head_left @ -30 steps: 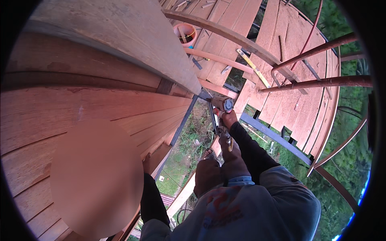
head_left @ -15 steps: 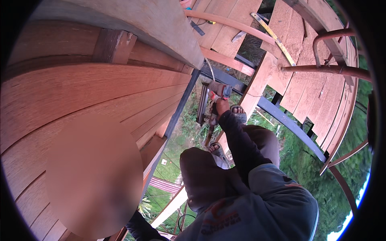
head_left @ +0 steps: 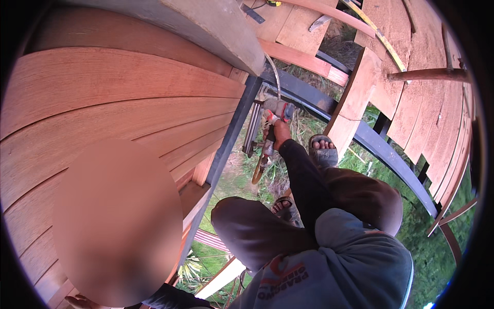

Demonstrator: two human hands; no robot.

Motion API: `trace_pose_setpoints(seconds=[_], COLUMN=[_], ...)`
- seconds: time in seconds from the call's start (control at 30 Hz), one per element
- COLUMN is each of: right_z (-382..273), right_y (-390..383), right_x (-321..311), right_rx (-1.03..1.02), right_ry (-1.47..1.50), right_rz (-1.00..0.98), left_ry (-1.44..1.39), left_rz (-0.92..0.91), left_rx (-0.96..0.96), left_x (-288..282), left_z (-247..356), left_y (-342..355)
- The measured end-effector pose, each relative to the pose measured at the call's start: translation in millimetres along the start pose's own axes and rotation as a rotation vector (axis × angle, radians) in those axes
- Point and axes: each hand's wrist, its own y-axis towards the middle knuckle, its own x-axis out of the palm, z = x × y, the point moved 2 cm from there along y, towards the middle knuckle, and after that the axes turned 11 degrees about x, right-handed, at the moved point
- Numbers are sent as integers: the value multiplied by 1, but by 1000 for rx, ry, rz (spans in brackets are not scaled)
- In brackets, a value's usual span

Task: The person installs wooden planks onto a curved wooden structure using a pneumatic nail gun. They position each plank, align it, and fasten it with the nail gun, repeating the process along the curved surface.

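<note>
My right hand [head_left: 279,133] grips a pneumatic nail gun [head_left: 283,109], silver with red trim and a long magazine, held upright beside a dark steel beam [head_left: 309,96], with a hose rising from it. Down at the lower left, my left hand [head_left: 82,302] shows only its fingers, apart on the reddish plank wall [head_left: 103,116]; a large blurred oval hides the area above it. My sandalled feet [head_left: 323,149] stand near a narrow loose board [head_left: 352,92], below and right of the gun.
Open gaps over grass [head_left: 221,232] lie beneath me. A plank deck [head_left: 422,118] on curved steel framing spreads to the right, holding a yellow level [head_left: 387,45], a tape measure [head_left: 274,3] and rusty bent pipes [head_left: 422,75]. A grey beam [head_left: 216,28] crosses at upper left.
My left hand and arm have moved down toward the lower-left edge. My knees have bent further outward, and the nail gun in my right hand appears slightly higher and farther left as the view shifted.
</note>
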Motion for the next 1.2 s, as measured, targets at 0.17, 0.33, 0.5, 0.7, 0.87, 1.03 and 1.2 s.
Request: trace_pose_setpoints(seconds=[0.17,0.33,0.5,0.7,0.87,1.03,1.2], right_z=[9,20,24,27,25,23,21], right_y=[14,22,42,60,65,78,86], right_x=[-17,-17,-14,-4,6,5,5], right_rx=[-14,-23,-32,-24,14,33,99], right_ry=[20,30,105,145,153,186,172], right_rz=[7,-66,-80,-41,-55,-86,-141], left_ry=[122,61,337,505,418,324,311], left_rz=[-1124,-1679,-1688,-1626,-1632,-1574,-1576], left_rx=[818,1033,1244,1402,1347,1323,1307], left_x=[158,267,317,323,327,328,330], left_z=[53,37,12,13,10,4,5], left_y=[-88,-178,-230,-241,-242,-244,-246])
